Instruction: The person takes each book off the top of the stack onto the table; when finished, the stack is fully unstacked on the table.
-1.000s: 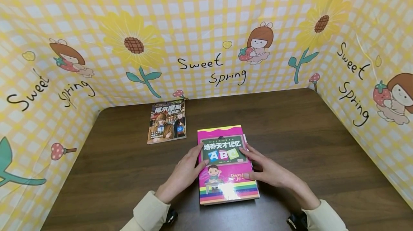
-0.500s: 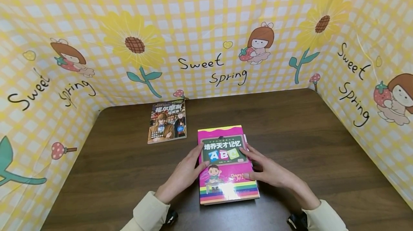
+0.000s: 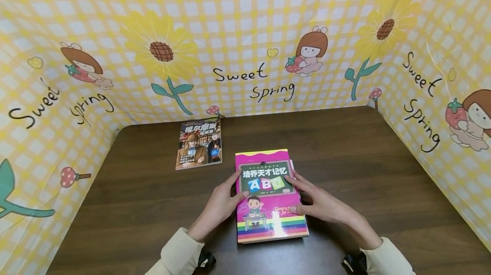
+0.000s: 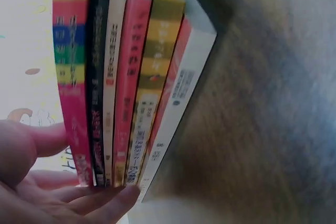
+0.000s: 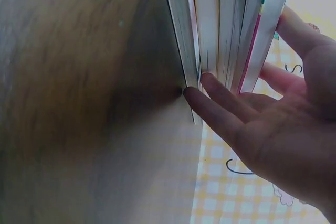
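Note:
A stack of several books lies in front of me on the table, topped by a pink book [image 3: 264,206] with a green chalkboard picture and the letters ABC. My left hand [image 3: 220,202] rests along the left side, its thumb over the top cover. In the left wrist view, its fingers lie across the spines, among them a black spine [image 4: 98,77] and a gold-banded spine [image 4: 163,35]. On the opposite side, my right hand [image 3: 330,204] touches the page edges. The right wrist view shows its fingers [image 5: 220,116] nearly straight and spread down the stack's page edges [image 5: 210,19].
Farther back to the left, a single book [image 3: 199,145] with a detective-like figure on its cover lies flat on the dark wooden table [image 3: 337,147]. A yellow checked cloth [image 3: 238,19] with flowers and lettering stands around the table's back and sides.
The left wrist and sleeve have shifted very slightly to the right. Both hands stay against the stack, and the books hold their place.

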